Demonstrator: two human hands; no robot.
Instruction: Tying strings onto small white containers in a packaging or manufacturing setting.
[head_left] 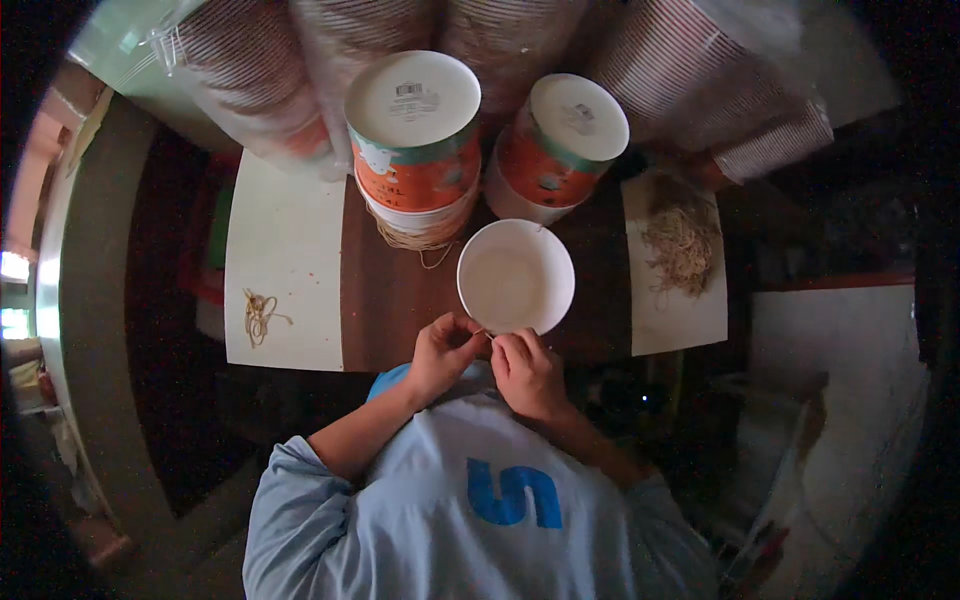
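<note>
A white paper bucket (515, 275) stands with its mouth up at the front of the table, its inside showing nothing but bare white. At its near rim my left hand (443, 352) and my right hand (528, 372) meet, both with fingers pinched. Between the fingertips runs a thin string (487, 334); its ends are mostly hidden. Behind the bucket, an upside-down stack of orange and green printed buckets (420, 175) has tan strings (415, 236) hanging round its base. A second upturned stack (560, 150) stands to its right.
Tall nested stacks of buckets in clear plastic (240, 80) line the back. On the table's white right panel lies a tangled heap of strings (680, 245). A few loose strings (262, 316) lie on the white left panel (285, 220). The brown table middle (385, 310) ends close to my body.
</note>
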